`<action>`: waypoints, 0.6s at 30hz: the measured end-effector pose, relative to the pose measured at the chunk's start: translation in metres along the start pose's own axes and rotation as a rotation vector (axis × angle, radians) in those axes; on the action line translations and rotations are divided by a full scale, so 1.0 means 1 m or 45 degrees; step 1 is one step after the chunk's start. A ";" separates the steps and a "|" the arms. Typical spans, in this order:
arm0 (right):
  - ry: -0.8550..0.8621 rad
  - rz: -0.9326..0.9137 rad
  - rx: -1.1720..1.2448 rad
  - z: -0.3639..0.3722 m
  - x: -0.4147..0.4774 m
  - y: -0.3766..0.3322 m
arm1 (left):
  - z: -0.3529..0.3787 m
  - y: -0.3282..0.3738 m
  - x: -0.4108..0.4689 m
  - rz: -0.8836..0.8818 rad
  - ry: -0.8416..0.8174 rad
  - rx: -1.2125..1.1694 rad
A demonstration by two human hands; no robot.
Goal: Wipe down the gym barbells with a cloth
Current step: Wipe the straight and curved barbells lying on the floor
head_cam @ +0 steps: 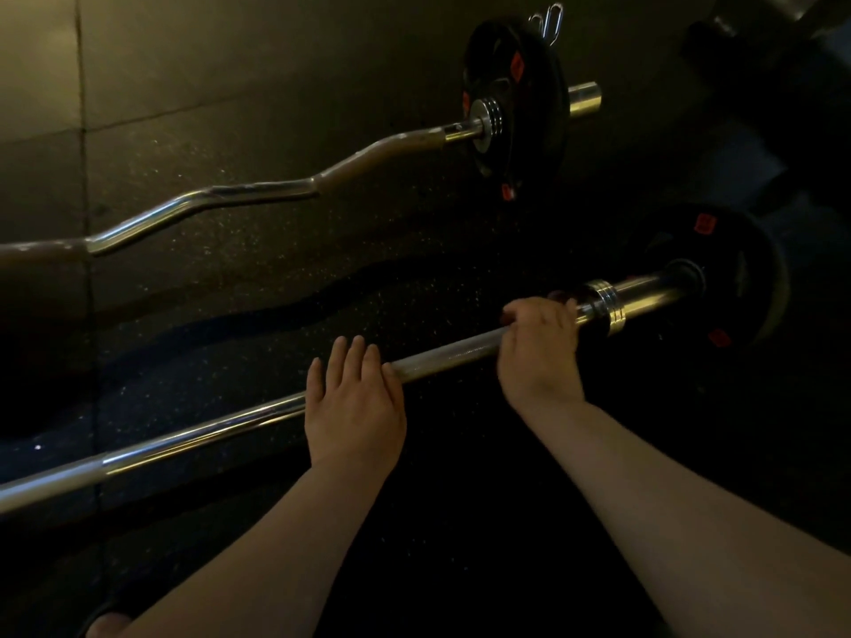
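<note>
A straight chrome barbell [207, 435] lies across the dark rubber floor, running from the lower left up to a black weight plate [727, 287] at the right. My right hand [536, 347] is curled around the bar just left of its collar. My left hand [352, 402] lies flat on the bar a little further left, fingers straight and together. Behind it a curved chrome curl bar [258, 193] rests on the floor with its own black plate [515, 108]. No cloth shows in either hand.
Metal spring clips [550, 18] lie behind the far plate. A dark bench or rack base [783, 85] fills the top right corner. A foot [108, 626] shows at the bottom left. Floor mat seams run down the left side.
</note>
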State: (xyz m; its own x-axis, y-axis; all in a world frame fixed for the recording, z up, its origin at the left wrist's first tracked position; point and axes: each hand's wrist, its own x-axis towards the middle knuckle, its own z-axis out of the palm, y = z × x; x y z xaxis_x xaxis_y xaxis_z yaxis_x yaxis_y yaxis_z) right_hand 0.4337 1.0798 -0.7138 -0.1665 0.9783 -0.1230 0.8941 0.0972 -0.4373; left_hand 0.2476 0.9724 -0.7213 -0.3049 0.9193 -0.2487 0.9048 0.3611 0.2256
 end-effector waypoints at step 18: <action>-0.210 -0.477 -0.039 0.035 -0.042 -0.067 | -0.001 -0.012 0.006 -0.131 -0.025 0.037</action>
State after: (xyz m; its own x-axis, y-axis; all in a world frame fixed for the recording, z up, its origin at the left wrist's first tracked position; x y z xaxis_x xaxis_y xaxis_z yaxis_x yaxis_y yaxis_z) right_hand 0.3660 1.0254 -0.7108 -0.5449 0.8322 -0.1027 0.7706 0.4488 -0.4524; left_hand 0.2345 0.9739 -0.7246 -0.3906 0.8744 -0.2879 0.8774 0.4482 0.1709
